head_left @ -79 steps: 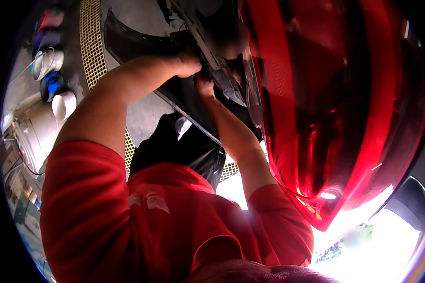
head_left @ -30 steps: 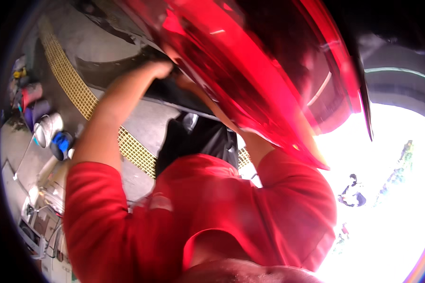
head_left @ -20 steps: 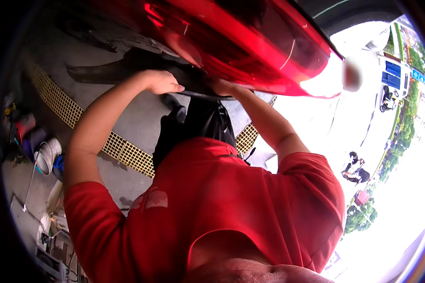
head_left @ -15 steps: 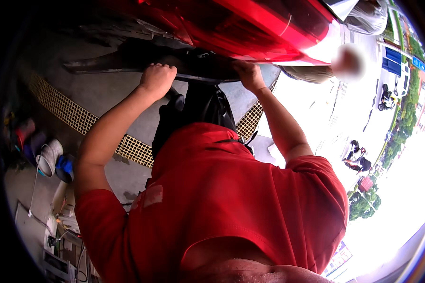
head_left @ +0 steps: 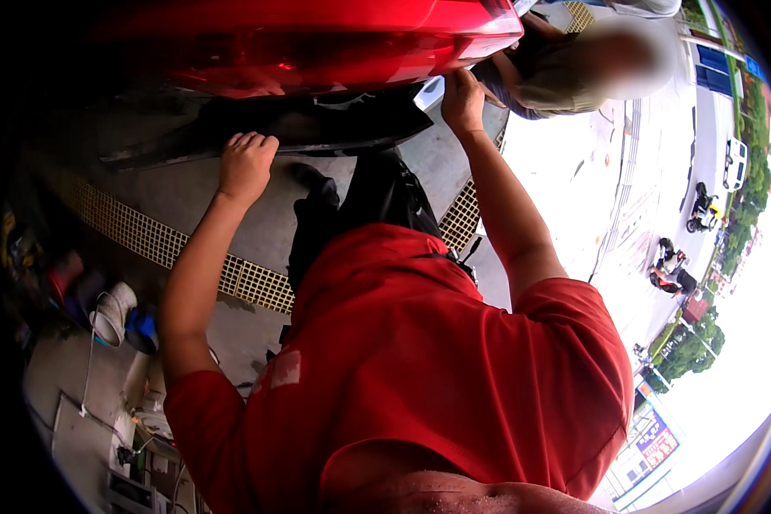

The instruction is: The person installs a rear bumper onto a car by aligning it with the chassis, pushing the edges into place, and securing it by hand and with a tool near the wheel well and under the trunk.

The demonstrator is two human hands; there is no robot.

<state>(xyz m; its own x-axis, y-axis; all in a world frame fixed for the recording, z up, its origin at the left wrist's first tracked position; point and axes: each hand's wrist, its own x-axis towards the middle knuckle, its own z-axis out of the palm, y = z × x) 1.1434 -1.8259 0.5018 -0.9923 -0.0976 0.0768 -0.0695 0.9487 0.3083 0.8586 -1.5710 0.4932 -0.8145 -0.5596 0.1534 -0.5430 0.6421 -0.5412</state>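
Observation:
A black plastic panel (head_left: 317, 128), long and curved like a car's lower bumper trim, hangs beneath a glossy red car bumper (head_left: 334, 51). My left hand (head_left: 247, 167) is closed over the panel's near edge, left of its middle, with the knuckles showing on top. At the bumper's lower right corner, my right hand (head_left: 463, 98) is closed on the red edge, above and right of the panel's right end. Its fingertips are partly hidden there. Dark shadow covers the panel's far side and the car's underside.
Another person (head_left: 557, 81) crouches beside the car's right corner, close to my right hand. A yellow floor grating (head_left: 137, 227) crosses the grey floor. Buckets (head_left: 114, 313) stand at the left. Outside at right are a bright road, motorcycles (head_left: 702, 210) and a white van (head_left: 735, 163).
My right hand has left the black panel for the bumper's corner. My left hand and the panel are lower and farther left. The other person shows more in view.

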